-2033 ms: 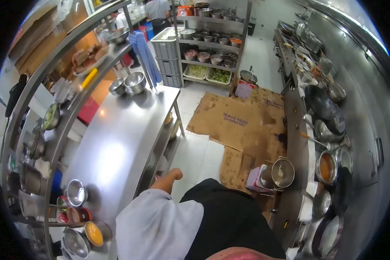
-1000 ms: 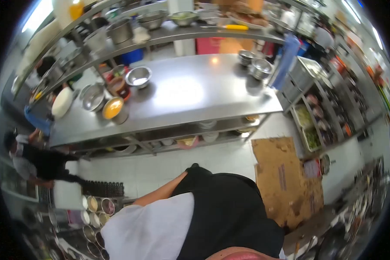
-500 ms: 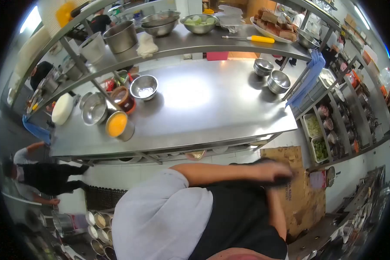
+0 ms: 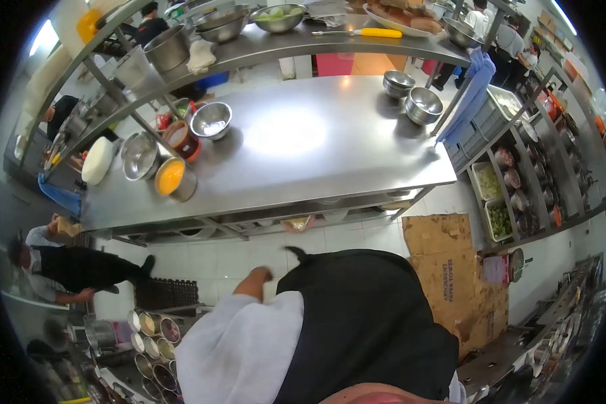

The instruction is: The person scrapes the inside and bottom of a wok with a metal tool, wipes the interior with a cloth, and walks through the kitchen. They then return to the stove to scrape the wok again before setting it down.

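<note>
At the left side of my black apron (image 4: 370, 316), my left hand (image 4: 261, 275) shows only in part. Its fingers are blurred, so their shape cannot be made out. A dark tip of cloth (image 4: 295, 254) sticks out from the apron just right of this hand. My right hand is out of view; a bit of light sleeve (image 4: 456, 389) shows at the lower right. In front of me stands a steel table (image 4: 303, 172). On its left are a metal container of orange liquid (image 4: 170, 176), a brown pot (image 4: 182, 138) and a steel bowl (image 4: 211, 121).
Stacked steel bowls (image 4: 424, 106) sit at the table's right. The shelf above (image 4: 276, 56) carries pots, bowls and a yellow-handled tool (image 4: 382, 32). Flattened cardboard (image 4: 444, 269) covers the floor to my right. A co-worker in a black apron (image 4: 81, 269) stands at left.
My left arm, stretched rightward across my front before, has drawn back to the left side. My right forearm has left the view. The co-worker at left has raised a hand, with something tan there.
</note>
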